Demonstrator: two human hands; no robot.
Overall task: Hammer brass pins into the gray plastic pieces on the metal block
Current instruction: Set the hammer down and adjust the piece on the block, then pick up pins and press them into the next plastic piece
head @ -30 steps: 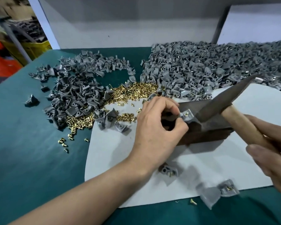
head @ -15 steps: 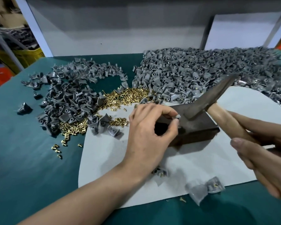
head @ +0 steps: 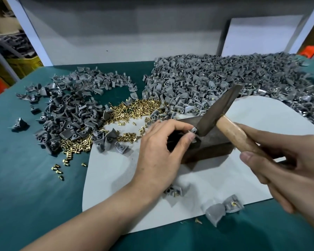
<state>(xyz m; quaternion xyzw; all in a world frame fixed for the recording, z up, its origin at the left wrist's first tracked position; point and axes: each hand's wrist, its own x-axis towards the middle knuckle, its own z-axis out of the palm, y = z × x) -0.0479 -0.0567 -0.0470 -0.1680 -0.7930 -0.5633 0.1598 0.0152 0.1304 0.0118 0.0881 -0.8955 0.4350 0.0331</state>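
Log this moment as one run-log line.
left hand: pinches gray piece on metal block | right hand: grips hammer | hammer: head at piece

even, fairly bright overhead light, wide-angle view
soft shadows fall under the left hand (head: 158,153) and metal block (head: 212,142); upper right pile of gray plastic pieces (head: 297,84) smears with blur; frame edges bow outward.

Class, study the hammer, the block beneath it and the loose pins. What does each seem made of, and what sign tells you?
The hammer head: dark, dull metal, probably steel, with flat faces and sharp edges. The hammer handle: bare wood, pale tan, unpainted. The block: dark metal, likely steel, brownish matte faces. The pins: yellow and shiny, seemingly brass.
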